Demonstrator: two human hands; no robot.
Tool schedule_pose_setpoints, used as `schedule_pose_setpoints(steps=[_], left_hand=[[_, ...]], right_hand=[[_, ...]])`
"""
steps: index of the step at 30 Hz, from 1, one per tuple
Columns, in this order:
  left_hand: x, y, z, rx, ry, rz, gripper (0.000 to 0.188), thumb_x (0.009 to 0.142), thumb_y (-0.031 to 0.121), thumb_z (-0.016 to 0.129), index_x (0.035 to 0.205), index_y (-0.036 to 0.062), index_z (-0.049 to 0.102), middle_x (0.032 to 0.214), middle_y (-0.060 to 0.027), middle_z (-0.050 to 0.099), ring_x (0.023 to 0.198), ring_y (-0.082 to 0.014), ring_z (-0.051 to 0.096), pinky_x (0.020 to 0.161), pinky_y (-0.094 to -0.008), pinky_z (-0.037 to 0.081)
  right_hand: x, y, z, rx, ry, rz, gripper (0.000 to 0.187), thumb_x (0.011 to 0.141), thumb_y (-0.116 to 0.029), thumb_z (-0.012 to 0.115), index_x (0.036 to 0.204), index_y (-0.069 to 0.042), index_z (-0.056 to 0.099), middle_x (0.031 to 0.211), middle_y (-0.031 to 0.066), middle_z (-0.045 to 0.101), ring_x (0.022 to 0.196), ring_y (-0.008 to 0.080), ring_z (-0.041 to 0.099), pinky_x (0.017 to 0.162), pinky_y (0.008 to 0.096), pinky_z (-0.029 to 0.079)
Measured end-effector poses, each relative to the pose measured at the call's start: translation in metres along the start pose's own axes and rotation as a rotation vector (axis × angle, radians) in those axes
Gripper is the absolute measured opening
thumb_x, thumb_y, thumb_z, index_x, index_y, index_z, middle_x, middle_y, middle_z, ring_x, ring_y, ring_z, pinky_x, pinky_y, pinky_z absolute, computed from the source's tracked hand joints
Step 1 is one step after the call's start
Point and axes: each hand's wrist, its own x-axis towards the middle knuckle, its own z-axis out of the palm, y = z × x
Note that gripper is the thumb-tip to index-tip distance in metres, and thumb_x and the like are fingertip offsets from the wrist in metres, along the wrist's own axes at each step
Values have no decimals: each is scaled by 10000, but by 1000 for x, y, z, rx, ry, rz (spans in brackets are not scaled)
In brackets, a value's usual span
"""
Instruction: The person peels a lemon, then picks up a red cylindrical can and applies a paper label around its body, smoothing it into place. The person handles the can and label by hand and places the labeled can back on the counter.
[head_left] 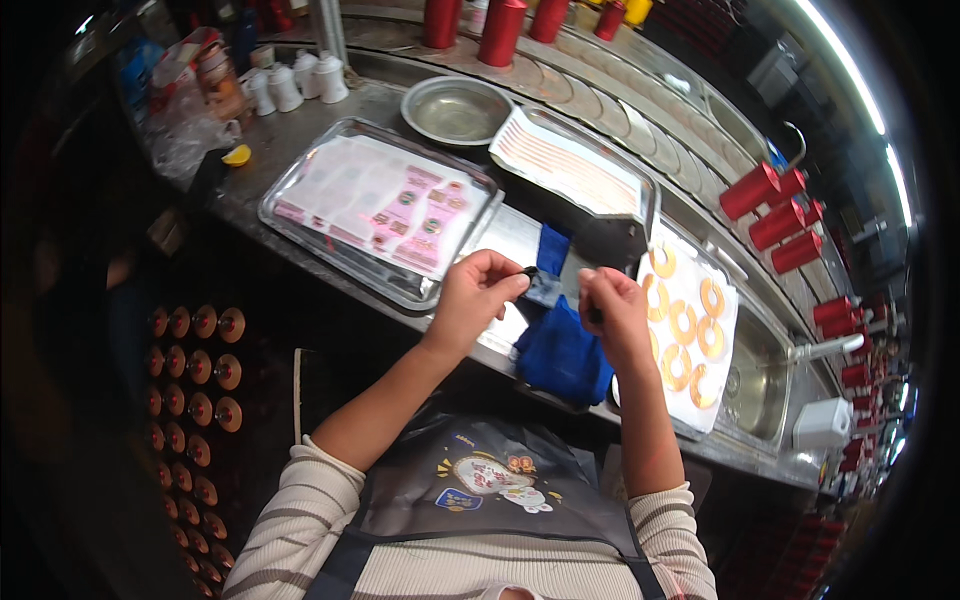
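Observation:
My left hand (468, 302) is raised over the front edge of the metal counter, thumb and forefinger pinching a small black piece (530, 271). To its right, my right hand (614, 308) is closed with curled fingers; a bit of something dark shows at its palm, too little to name. Below and between the hands lies a bunched blue cloth (565, 352), with a smaller blue piece (552, 248) behind it. A dark flat-ended tool or plate (612, 240) rests just beyond my right hand.
Left lies a metal tray (272, 208) of printed pink-and-white sheets; behind it stands a metal bowl (457, 108). A striped sheet (570, 165) fills another tray. Right are a sheet with gold rings (683, 325) and a sink (757, 395). Red cylinders (503, 35) line the conveyor beyond.

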Motion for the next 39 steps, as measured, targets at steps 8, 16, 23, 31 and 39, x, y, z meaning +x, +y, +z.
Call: schedule_pose_setpoints(steps=[8, 16, 23, 31, 39], left_hand=[[-18, 11, 20, 68, -101, 15, 93, 884, 75, 724, 938, 12, 682, 804, -24, 694, 693, -35, 589, 586, -174, 443], [-28, 4, 25, 110, -18, 27, 42, 857, -11, 674, 858, 28, 690, 862, -32, 684, 761, -81, 609, 686, -222, 475], [-30, -9, 26, 730, 49, 547, 122, 798, -37, 645, 874, 37, 704, 784, -81, 600, 721, -207, 605, 668, -290, 486], [-28, -25, 14, 694, -268, 328, 251, 826, -71, 515, 1009, 6, 670, 1017, -134, 530, 970, -276, 570, 844, -339, 474], [-35, -1, 19, -113, -381, -245, 781, 701, -193, 396, 1428, 75, 492, 1464, -28, 321, 1159, -174, 529, 952, -279, 446]], right_hand=[[-26, 7, 28, -372, 43, -166, 199, 902, -196, 731, 873, -32, 623, 719, -56, 579, 660, 6, 476, 578, 174, 359], [-29, 26, 19, -168, 5, -87, 205, 888, -193, 705, 859, -2, 640, 739, -18, 617, 684, 34, 516, 602, 211, 401], [-33, 33, 18, -385, 98, -241, 105, 817, -85, 656, 811, 2, 597, 641, 31, 551, 614, 64, 494, 557, 238, 394], [-45, 38, 39, -612, 68, -789, 99, 782, -39, 691, 824, -21, 604, 700, 124, 587, 581, 265, 598, 540, 346, 468], [-49, 34, 35, -609, 204, -611, 174, 788, -91, 757, 917, -31, 658, 707, 85, 606, 539, 168, 571, 504, 297, 451]])
